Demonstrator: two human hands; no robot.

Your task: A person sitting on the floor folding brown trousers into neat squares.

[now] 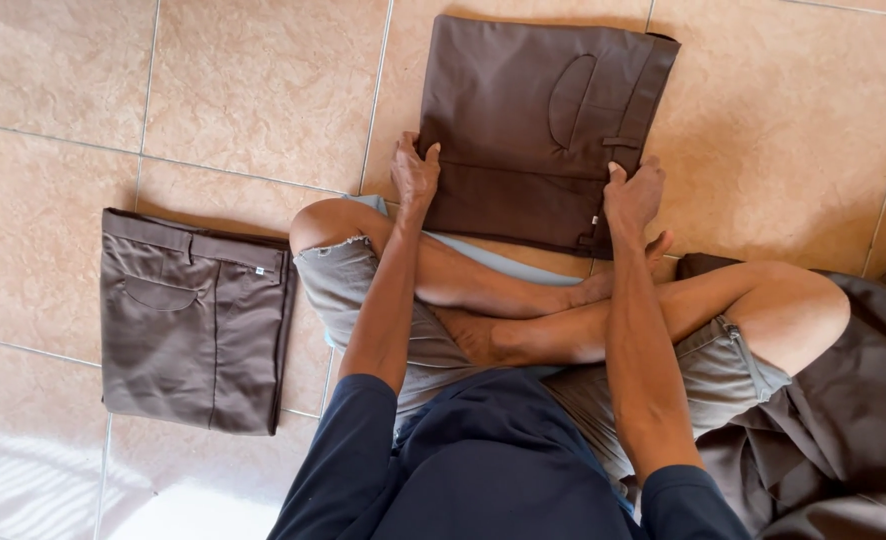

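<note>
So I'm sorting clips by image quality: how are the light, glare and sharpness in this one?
Head view: soft, even daylight, and the dark brown folded trousers under the left hand and right hand look sharp. Head view: striped glare washes out the tiled floor at the lower left, near the grey-brown folded trousers.

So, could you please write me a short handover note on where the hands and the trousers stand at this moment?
Left hand: gripping the left edge of the dark brown folded trousers on the tan tiled floor in front of the crossed legs.
Right hand: gripping the same trousers at the right edge, near the waistband.
Done: a grey-brown folded pair of trousers lies flat to the person's left; the dark brown pair is folded to a similar compact shape.
Left: a loose heap of dark brown cloth sits unfolded to the person's right.
</note>
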